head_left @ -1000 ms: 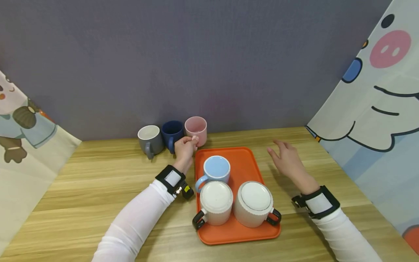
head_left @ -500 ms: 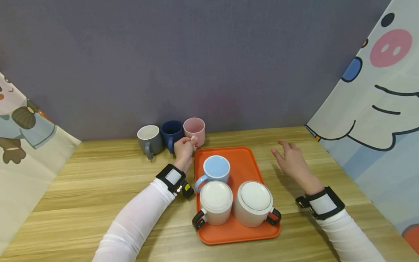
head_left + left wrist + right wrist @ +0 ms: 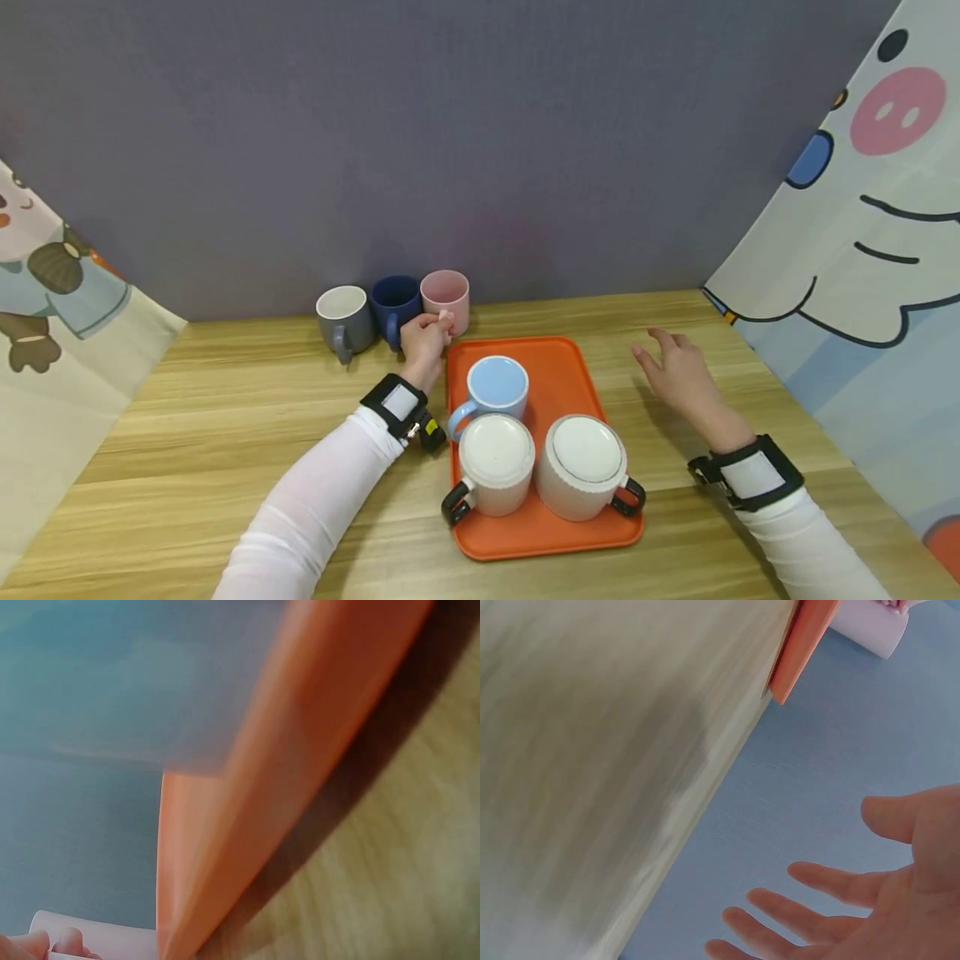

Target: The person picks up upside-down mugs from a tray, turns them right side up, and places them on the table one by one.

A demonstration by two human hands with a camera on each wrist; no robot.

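Observation:
A pink mug (image 3: 446, 292) stands upright at the back of the table, and my left hand (image 3: 422, 342) pinches its handle at the front. In the left wrist view the fingers (image 3: 69, 941) show at the bottom corner against the pink mug (image 3: 112, 937). Left of it stand a dark blue mug (image 3: 395, 296) and a grey mug (image 3: 345, 321), both upright with handles toward me. My right hand (image 3: 678, 373) hovers over the table to the right, fingers spread and holding nothing; the right wrist view shows the same hand (image 3: 877, 900) with bare fingers.
An orange tray (image 3: 558, 358) lies in the middle of the wooden table (image 3: 247, 433). On it, upside down, sit a light blue mug (image 3: 497, 385) and two white mugs, one left (image 3: 497, 458) and one right (image 3: 581, 467), with black handles. A grey wall (image 3: 480, 150) rises behind.
The pink mug has shifted slightly left toward the dark blue mug, with my left hand at its handle. My right hand has drifted right and a little nearer to me.

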